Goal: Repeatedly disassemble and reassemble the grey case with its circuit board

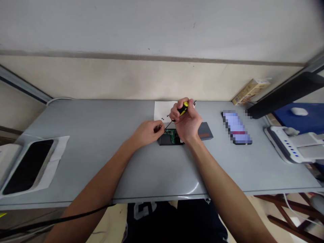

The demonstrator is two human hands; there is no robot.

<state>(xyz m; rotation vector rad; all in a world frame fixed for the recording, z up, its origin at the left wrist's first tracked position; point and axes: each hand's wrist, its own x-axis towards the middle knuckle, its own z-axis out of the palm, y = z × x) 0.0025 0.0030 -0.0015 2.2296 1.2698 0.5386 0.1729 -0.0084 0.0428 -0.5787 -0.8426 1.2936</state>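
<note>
1. The right hand (pixel 187 124) is holding a yellow and black screwdriver (pixel 183 108), with its fingers curling tightly around the handle.
2. The screwdriver is leaning, and its thin metal rod is pointing down toward the green circuit board (pixel 173 137).
3. The circuit board is sitting in a black case (pixel 165 140), which is lying on the gray table (pixel 108 125) between the two hands.
4. The left hand (pixel 144 133) is reaching to the case's left end, near the screwdriver's tip. Its fingers are bending close together, but I cannot tell if they are pinching anything.
5. White paper (pixel 160 108) is lying just behind the case, and some tiny dark bits (pixel 162 118) are resting on it.
6. A gray box (pixel 206 131) is lying just to the right of the case.
7. A phone (pixel 237 128) is lying farther right, well apart from the hands.
</note>
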